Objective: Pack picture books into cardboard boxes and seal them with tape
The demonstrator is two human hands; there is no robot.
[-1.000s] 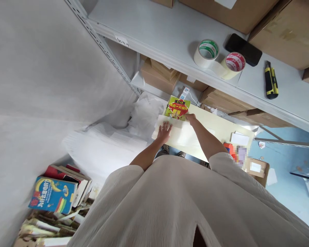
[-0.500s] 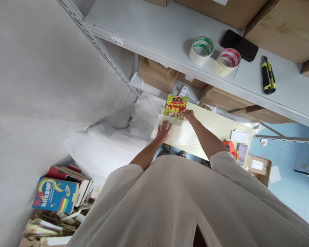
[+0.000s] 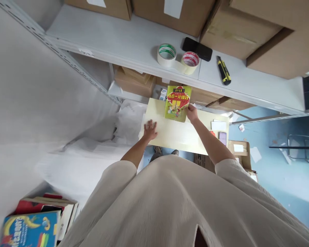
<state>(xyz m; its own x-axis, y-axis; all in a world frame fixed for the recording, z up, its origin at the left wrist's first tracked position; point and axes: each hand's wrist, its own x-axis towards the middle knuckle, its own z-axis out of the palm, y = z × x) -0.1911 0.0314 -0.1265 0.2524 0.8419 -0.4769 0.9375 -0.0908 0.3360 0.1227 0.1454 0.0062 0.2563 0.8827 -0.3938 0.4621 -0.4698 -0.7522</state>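
Observation:
My right hand [image 3: 192, 112] grips a thin picture book [image 3: 178, 104] by its lower right edge. The book's cover is yellow-green with a red patch, Chinese lettering and a drawing, and it faces up at me. Pale foam-like sheeting or the pale table top [image 3: 170, 135] lies under the hands; I cannot tell where one ends and the other begins. My left hand [image 3: 150, 130] rests flat on that pale surface with its fingers spread, left of the book and apart from it. One of its fingers wears a ring.
On the shelf [image 3: 134, 37] above stand green-cored tape [image 3: 167, 55], red-cored tape [image 3: 190, 62], a black phone-like object [image 3: 197, 49], a yellow-black utility knife [image 3: 224, 70] and cardboard boxes [image 3: 173, 17]. White sheeting [image 3: 74, 164] is heaped at left, near books [image 3: 32, 228]. An open carton [image 3: 238, 151] sits at right.
The book has come clear of the white sheet that covered its lower edge, so its whole cover shows. My left hand is now farther from it. The view has shifted.

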